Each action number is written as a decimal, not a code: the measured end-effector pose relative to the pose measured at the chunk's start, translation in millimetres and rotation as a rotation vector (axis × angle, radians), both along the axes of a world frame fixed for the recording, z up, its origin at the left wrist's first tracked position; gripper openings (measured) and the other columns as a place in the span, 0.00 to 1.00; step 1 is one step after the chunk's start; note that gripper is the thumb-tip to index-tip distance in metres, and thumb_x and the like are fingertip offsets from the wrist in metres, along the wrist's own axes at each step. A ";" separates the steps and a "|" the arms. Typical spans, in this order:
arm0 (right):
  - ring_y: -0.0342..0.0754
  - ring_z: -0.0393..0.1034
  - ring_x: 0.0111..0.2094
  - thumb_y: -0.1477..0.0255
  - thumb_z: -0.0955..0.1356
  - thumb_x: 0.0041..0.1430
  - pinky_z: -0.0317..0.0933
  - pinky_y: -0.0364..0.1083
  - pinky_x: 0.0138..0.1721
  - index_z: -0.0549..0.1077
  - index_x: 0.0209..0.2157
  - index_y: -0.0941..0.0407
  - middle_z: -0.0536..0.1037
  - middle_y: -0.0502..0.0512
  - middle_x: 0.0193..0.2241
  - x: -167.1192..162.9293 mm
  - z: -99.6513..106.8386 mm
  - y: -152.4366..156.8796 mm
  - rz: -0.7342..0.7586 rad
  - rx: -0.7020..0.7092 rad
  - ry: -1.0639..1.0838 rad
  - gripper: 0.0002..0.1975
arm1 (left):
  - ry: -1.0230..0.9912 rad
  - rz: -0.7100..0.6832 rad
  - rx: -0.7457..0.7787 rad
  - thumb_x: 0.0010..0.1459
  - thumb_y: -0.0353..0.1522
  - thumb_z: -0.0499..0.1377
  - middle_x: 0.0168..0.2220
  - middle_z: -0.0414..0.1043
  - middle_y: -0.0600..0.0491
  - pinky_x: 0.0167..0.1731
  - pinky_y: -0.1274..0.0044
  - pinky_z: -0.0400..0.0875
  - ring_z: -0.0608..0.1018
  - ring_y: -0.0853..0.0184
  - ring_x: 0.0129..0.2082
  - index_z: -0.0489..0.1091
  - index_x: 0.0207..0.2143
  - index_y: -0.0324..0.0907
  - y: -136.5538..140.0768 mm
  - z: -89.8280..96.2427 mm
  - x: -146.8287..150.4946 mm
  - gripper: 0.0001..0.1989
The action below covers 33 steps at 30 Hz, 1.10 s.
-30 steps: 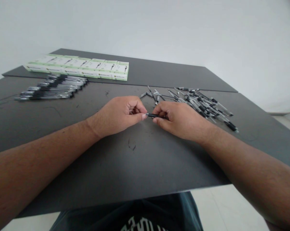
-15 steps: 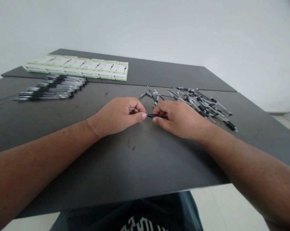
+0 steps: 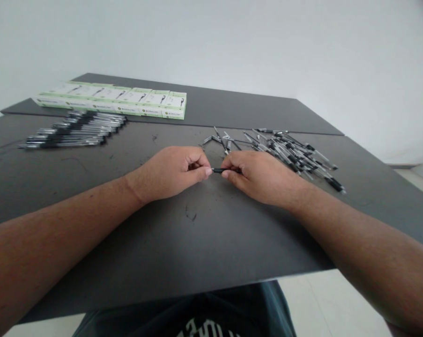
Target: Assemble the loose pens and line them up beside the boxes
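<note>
Between my two hands is a pen (image 3: 216, 170) with a black grip, held level just above the dark table (image 3: 183, 248). My left hand (image 3: 179, 171) pinches its tip end between thumb and forefinger. Round the black grip, the fingers of my right hand (image 3: 260, 175) are closed; the rest of the barrel is hidden in that hand. Just behind my fingers lie a few loose pen parts (image 3: 228, 140), thin refills and small clear pieces among them. Beyond my right hand spreads a heap of clear pen barrels with black grips (image 3: 295, 152).
At the left, a row of pens (image 3: 77, 128) lies side by side on the table. Behind it stands a line of white and green boxes (image 3: 127, 96) with pen pictures. Dark marks (image 3: 190, 214) show on the tabletop. A pale wall (image 3: 232, 42) rises behind.
Hardly anything differs. My fingers have shifted very slightly on the pen, and the whole view has moved a few pixels.
</note>
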State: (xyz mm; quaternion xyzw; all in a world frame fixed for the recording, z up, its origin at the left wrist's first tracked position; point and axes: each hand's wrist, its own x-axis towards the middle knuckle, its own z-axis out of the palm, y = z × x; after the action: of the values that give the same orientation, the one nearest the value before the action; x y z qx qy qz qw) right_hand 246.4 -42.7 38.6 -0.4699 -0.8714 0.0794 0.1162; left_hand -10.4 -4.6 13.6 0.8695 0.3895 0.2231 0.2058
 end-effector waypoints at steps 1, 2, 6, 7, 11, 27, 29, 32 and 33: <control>0.54 0.80 0.43 0.70 0.71 0.77 0.62 0.48 0.44 0.86 0.52 0.55 0.89 0.58 0.44 -0.1 -0.2 0.2 -0.003 0.000 -0.004 0.10 | 0.004 0.000 -0.001 0.67 0.46 0.61 0.32 0.84 0.55 0.37 0.73 0.69 0.81 0.64 0.32 0.80 0.37 0.46 0.0 -0.1 0.0 0.16; 0.54 0.80 0.43 0.69 0.71 0.77 0.62 0.49 0.44 0.86 0.52 0.55 0.89 0.59 0.44 -0.1 -0.3 0.4 -0.010 -0.001 -0.008 0.10 | 0.009 0.000 -0.001 0.67 0.46 0.61 0.32 0.84 0.55 0.37 0.73 0.69 0.81 0.64 0.32 0.80 0.37 0.46 -0.1 -0.2 0.0 0.15; 0.54 0.81 0.43 0.69 0.71 0.77 0.63 0.49 0.44 0.86 0.52 0.55 0.89 0.58 0.44 -0.1 0.3 0.3 -0.031 -0.007 -0.013 0.10 | 0.019 0.005 0.005 0.67 0.45 0.61 0.32 0.83 0.55 0.38 0.72 0.69 0.81 0.64 0.32 0.80 0.38 0.46 -0.5 -0.8 -0.2 0.15; 0.54 0.81 0.43 0.69 0.71 0.77 0.63 0.49 0.44 0.86 0.52 0.54 0.89 0.58 0.44 0.1 0.4 0.3 -0.029 -0.007 -0.008 0.10 | 0.018 0.004 0.006 0.67 0.45 0.61 0.32 0.83 0.55 0.38 0.72 0.69 0.81 0.64 0.32 0.80 0.38 0.46 -0.6 -0.9 -0.2 0.15; 0.53 0.80 0.42 0.70 0.73 0.75 0.63 0.48 0.43 0.86 0.51 0.54 0.89 0.57 0.43 1.9 -0.7 0.2 -0.021 0.011 0.018 0.09 | 0.021 0.011 0.005 0.67 0.46 0.61 0.31 0.83 0.55 0.37 0.72 0.69 0.81 0.64 0.32 0.80 0.38 0.46 -1.0 -0.7 0.2 0.15; 0.54 0.82 0.44 0.68 0.72 0.76 0.65 0.49 0.45 0.85 0.52 0.54 0.90 0.58 0.44 0.3 3.5 -1.7 -0.019 -0.031 -0.021 0.10 | 0.049 0.005 -0.003 0.67 0.44 0.61 0.32 0.84 0.55 0.38 0.72 0.70 0.82 0.63 0.34 0.80 0.38 0.47 -2.4 1.1 -0.1 0.13; 0.53 0.81 0.42 0.69 0.75 0.72 0.65 0.48 0.44 0.85 0.51 0.54 0.90 0.56 0.43 0.8 3.1 -1.6 -0.054 -0.036 0.023 0.09 | 0.053 0.001 -0.007 0.67 0.44 0.61 0.32 0.84 0.55 0.38 0.72 0.69 0.82 0.63 0.34 0.80 0.38 0.47 -2.4 1.5 0.0 0.13; 0.52 0.80 0.39 0.68 0.75 0.72 0.63 0.48 0.41 0.84 0.48 0.54 0.89 0.55 0.40 0.7 4.0 -1.5 -0.065 -0.034 0.011 0.07 | 0.057 -0.004 -0.011 0.67 0.44 0.61 0.31 0.83 0.55 0.39 0.72 0.69 0.81 0.63 0.33 0.79 0.38 0.47 -2.3 2.1 0.7 0.13; 0.52 0.80 0.39 0.68 0.74 0.73 0.62 0.48 0.41 0.85 0.48 0.54 0.89 0.56 0.40 0.4 4.4 -1.5 -0.057 -0.032 -0.006 0.07 | 0.057 -0.003 -0.008 0.67 0.44 0.61 0.31 0.83 0.55 0.39 0.72 0.69 0.81 0.64 0.33 0.79 0.38 0.47 -2.2 2.2 0.9 0.13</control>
State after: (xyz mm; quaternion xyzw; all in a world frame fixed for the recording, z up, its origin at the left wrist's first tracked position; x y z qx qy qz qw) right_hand 246.8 -44.2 43.0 -0.4967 -0.8566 0.0886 0.1084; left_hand -9.5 -6.9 15.7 0.8753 0.3949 0.1964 0.1981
